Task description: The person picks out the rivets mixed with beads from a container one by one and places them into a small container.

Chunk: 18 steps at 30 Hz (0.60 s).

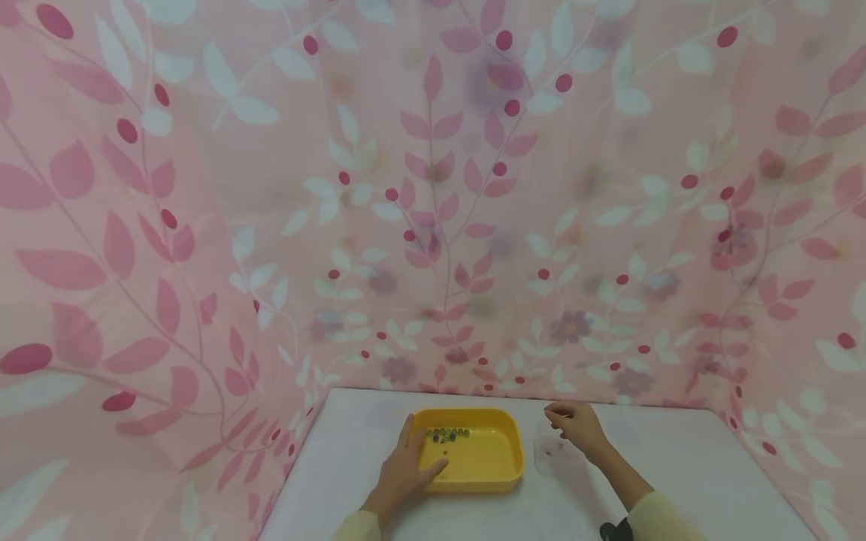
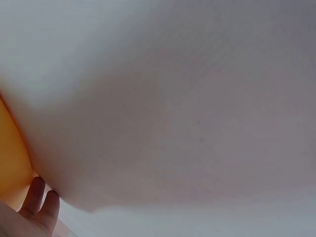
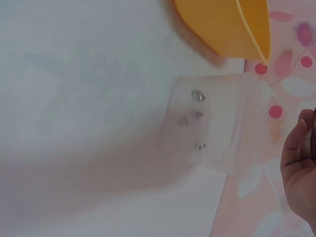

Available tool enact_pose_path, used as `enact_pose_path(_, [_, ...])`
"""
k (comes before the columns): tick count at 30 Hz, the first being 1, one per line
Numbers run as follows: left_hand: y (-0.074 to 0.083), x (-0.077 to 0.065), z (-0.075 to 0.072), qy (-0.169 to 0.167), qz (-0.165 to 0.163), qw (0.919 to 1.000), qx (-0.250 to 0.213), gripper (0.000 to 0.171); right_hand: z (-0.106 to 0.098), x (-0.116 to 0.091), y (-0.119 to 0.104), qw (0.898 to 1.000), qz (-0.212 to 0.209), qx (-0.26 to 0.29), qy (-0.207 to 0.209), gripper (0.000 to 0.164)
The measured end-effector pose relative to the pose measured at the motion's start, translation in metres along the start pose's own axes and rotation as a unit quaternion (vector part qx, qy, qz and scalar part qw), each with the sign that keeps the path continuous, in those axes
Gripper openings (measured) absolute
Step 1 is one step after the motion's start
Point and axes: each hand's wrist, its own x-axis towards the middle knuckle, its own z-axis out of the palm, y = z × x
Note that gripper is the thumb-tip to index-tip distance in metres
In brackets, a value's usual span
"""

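A yellow tray (image 1: 473,487) stands on the white table with a row of small green and dark blue beads (image 1: 446,433) along its back left part. My left hand (image 1: 404,467) grips the tray's left wall, thumb over the inside and fingers along the outside; in the left wrist view its fingertips (image 2: 49,202) meet the wall. To the tray's right is a clear plastic box (image 3: 217,123) holding several small shiny pieces (image 3: 199,96). Above and behind this box, my right hand (image 1: 578,430) pinches a tiny dark piece at its fingertips, mostly hidden.
A black rounded object (image 1: 616,530) lies by the right sleeve at the table's front. Pink leaf-patterned curtains (image 1: 440,225) hang around the back and sides of the white table (image 1: 697,466).
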Motion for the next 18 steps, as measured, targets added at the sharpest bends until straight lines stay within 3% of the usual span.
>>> enact_pose_path(18, [0.007, 0.001, -0.003, -0.011, -0.025, 0.9996, -0.012, 0.088, -0.028, -0.02, 0.026, 0.999, -0.011, -0.035, 0.003, 0.02])
